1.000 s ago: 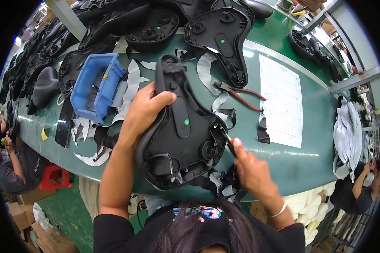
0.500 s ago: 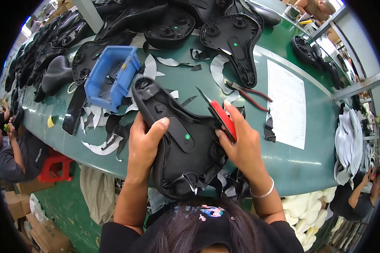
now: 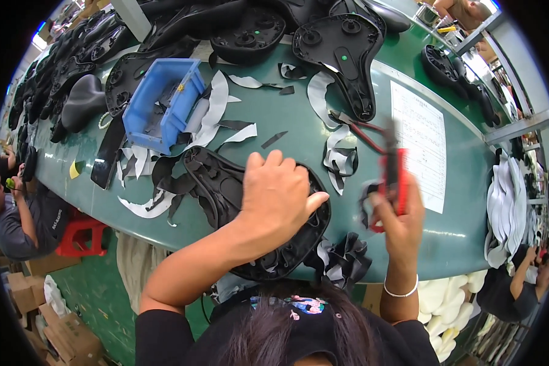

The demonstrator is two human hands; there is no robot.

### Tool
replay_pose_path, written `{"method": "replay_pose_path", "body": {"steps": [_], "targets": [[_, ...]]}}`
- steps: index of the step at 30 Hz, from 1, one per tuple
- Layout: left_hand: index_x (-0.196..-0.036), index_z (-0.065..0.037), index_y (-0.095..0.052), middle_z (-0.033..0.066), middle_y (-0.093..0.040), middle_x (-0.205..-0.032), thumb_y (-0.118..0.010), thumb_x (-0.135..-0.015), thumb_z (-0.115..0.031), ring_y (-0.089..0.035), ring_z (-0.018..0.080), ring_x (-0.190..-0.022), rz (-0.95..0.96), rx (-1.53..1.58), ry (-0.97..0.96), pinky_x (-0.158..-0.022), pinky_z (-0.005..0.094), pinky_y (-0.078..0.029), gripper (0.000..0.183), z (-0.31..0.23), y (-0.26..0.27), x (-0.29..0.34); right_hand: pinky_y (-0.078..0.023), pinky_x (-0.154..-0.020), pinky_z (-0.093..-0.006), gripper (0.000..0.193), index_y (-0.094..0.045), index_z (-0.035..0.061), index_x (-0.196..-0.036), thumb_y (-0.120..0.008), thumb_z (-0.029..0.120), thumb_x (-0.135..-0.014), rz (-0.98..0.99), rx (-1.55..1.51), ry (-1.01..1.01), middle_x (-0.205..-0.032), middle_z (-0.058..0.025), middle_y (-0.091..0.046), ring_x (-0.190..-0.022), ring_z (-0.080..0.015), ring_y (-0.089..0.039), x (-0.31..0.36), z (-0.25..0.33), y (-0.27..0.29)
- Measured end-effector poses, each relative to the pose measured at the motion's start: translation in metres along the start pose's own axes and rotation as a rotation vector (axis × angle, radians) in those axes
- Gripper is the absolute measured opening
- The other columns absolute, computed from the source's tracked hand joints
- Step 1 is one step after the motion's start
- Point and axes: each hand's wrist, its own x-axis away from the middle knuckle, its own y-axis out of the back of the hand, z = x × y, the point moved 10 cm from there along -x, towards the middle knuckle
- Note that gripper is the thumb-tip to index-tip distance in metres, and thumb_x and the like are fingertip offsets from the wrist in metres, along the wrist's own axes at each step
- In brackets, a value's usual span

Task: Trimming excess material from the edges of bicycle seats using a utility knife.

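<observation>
A black bicycle saddle (image 3: 226, 177) lies underside up on the table edge in front of me, its nose toward the upper left. My left hand (image 3: 274, 198) is closed over its middle, thumb stretched to the right; whatever the curled fingers hold is hidden. To the right of the saddle, my right hand (image 3: 402, 222) grips a red utility knife (image 3: 402, 183), smeared by motion. A blurred dark and pale scrap (image 3: 367, 204) shows beside that hand. Black trimmings (image 3: 348, 259) are bunched at the saddle's right rim.
Red-handled pliers (image 3: 366, 133) lie beyond the knife, beside a printed sheet (image 3: 418, 146). A blue bin (image 3: 158, 107) stands at the left among white and black offcuts (image 3: 216, 110). More saddles (image 3: 348, 55) fill the back of the table. Other people sit at both sides.
My left hand has left the saddle's left side and come over its middle. The saddle has been lowered and turned, nose leftward. My right hand has moved right with the knife, away from the saddle.
</observation>
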Motion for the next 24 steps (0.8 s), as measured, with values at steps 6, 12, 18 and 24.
{"method": "replay_pose_path", "body": {"steps": [6, 12, 18, 24], "targets": [[-0.063, -0.007, -0.062, 0.0017, -0.059, -0.064, -0.072, -0.071, -0.022, -0.050, 0.0174, -0.074, 0.079, 0.576, 0.131, -0.072, 0.0327, -0.035, 0.021, 0.020, -0.020, -0.002, -0.051, -0.071, -0.0298, 0.047, -0.049, 0.0042, -0.131, -0.063, 0.008, -0.086, 0.016, 0.370, 0.124, -0.092, -0.0103, -0.065, -0.073, -0.0186, -0.061, 0.024, -0.014, 0.031], [-0.061, -0.005, -0.060, 0.0007, -0.060, -0.062, -0.073, -0.067, -0.017, -0.048, 0.0156, -0.069, 0.154, 0.768, 0.068, -0.066, 0.0295, -0.038, 0.018, 0.022, -0.021, 0.002, -0.042, -0.044, -0.0323, 0.054, -0.052, 0.0199, -0.133, -0.063, 0.009, -0.081, 0.509, 0.749, 0.490, -0.064, -0.0060, -0.056, -0.050, -0.0201, -0.055, 0.025, 0.033, -0.044], [-0.060, -0.005, -0.059, 0.0011, -0.058, -0.063, -0.073, -0.068, -0.018, -0.050, 0.0127, -0.069, 0.083, 0.719, 0.060, -0.064, 0.0276, -0.038, 0.021, 0.026, -0.017, 0.003, -0.038, -0.043, -0.0359, 0.060, -0.045, 0.0226, -0.139, -0.063, 0.012, -0.082, 0.492, 0.986, 0.416, -0.059, -0.0060, -0.048, -0.045, -0.0215, -0.049, 0.058, 0.021, -0.049], [-0.083, -0.002, -0.065, -0.0028, -0.059, -0.077, -0.064, -0.084, -0.019, -0.049, 0.0065, -0.075, -0.146, 1.800, 0.384, -0.071, 0.0242, -0.041, 0.017, 0.075, -0.025, -0.002, -0.037, -0.042, -0.0379, 0.059, -0.047, 0.0175, -0.137, -0.064, 0.009, -0.081, 0.357, 0.727, 0.209, -0.056, -0.0064, -0.048, -0.046, -0.0251, -0.051, 0.079, 0.014, -0.034]]}}
